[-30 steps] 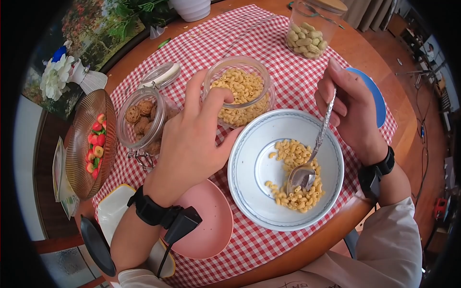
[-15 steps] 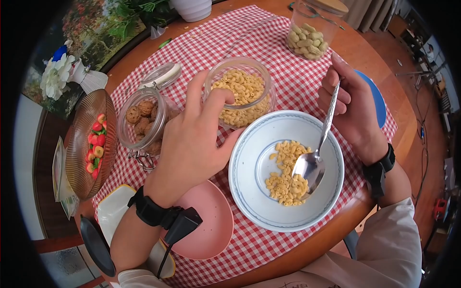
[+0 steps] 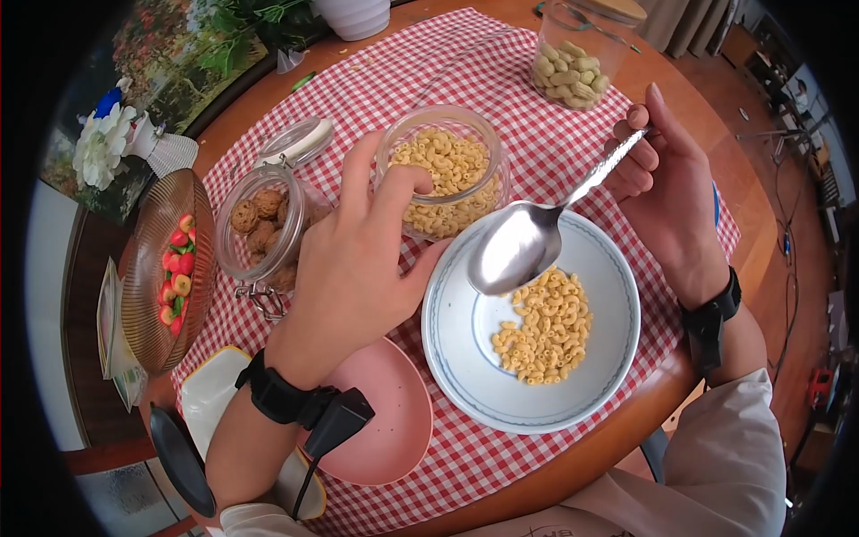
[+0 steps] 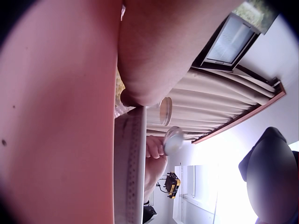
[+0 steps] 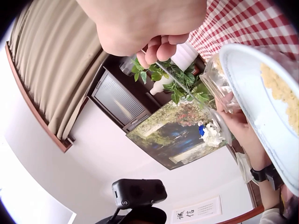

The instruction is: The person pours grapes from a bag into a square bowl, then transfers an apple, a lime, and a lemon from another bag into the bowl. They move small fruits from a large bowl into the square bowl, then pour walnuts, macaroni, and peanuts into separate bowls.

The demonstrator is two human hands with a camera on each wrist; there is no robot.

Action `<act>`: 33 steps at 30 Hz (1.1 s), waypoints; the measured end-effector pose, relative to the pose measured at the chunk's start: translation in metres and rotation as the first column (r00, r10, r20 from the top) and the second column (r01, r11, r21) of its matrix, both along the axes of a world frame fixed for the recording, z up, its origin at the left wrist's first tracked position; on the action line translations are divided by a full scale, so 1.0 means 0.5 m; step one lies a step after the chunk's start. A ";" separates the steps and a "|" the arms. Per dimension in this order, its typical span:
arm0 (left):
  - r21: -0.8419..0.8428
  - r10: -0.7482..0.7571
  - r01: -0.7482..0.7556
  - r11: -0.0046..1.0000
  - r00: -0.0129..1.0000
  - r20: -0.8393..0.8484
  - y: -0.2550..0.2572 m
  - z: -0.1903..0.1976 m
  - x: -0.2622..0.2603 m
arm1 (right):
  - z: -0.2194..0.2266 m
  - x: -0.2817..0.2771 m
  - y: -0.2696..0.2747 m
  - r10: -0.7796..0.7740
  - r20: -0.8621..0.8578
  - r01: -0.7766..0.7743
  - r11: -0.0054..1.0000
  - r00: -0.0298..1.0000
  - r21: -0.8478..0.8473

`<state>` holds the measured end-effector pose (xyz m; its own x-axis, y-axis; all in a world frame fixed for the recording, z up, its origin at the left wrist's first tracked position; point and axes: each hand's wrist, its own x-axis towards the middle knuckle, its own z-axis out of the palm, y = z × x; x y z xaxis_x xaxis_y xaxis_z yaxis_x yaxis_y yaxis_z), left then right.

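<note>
In the head view, my right hand [image 3: 669, 201] holds the handle of a metal spoon [image 3: 517, 249] between thumb and fingers. Its shiny, empty head hangs over the left back part of a white bowl [image 3: 465, 380] with blue bands. A heap of elbow macaroni [image 3: 546, 331] lies in that bowl. My left hand [image 3: 344, 264] grips a glass jar [image 3: 501, 174] of macaroni, index finger bent at the rim and thumb low on the near side, by the bowl's edge. The right wrist view also shows this left hand [image 5: 240, 126] at the jar, behind the bowl.
Left of the jar stands an open clip-top jar of walnuts [image 3: 268, 219]. A pink plate [image 3: 394, 421] lies under my left forearm. Farther out are a ribbed amber dish [image 3: 148, 295] with small red fruits, a lidded peanut jar [image 3: 573, 76] and a white pot [image 3: 356, 16].
The spoon has risen out of the macaroni and swung up to the left, its handle tipping over as my right hand turned. My left hand stays on the jar.
</note>
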<state>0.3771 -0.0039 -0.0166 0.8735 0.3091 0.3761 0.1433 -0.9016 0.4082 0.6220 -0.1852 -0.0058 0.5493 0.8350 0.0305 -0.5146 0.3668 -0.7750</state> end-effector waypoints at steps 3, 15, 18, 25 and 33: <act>0.020 0.006 -0.006 1.000 1.000 0.009 -0.001 0.000 0.000 | 0.010 -0.010 0.005 -0.056 0.134 0.060 0.998 0.989 -0.029; 0.015 0.014 -0.014 1.000 1.000 -0.004 -0.001 0.002 -0.001 | 0.007 -0.028 -0.002 0.135 0.409 -0.059 0.979 0.903 -0.195; 0.017 0.010 -0.010 1.000 1.000 0.001 0.000 0.001 0.000 | 0.013 -0.032 0.003 0.057 0.358 0.028 0.973 0.932 -0.228; 0.042 0.001 -0.002 0.999 1.000 0.026 0.001 -0.003 0.000 | 0.005 -0.005 0.004 0.126 0.162 -0.097 0.980 0.979 -0.174; 0.019 0.018 -0.018 1.000 1.000 -0.006 0.000 0.000 -0.001 | 0.019 -0.022 0.017 -0.112 -0.168 0.099 0.992 0.979 -0.083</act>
<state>0.3764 -0.0042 -0.0166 0.8703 0.3173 0.3768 0.1616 -0.9065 0.3901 0.6110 -0.1766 0.0035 0.6263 0.7684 -0.1315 -0.6038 0.3714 -0.7053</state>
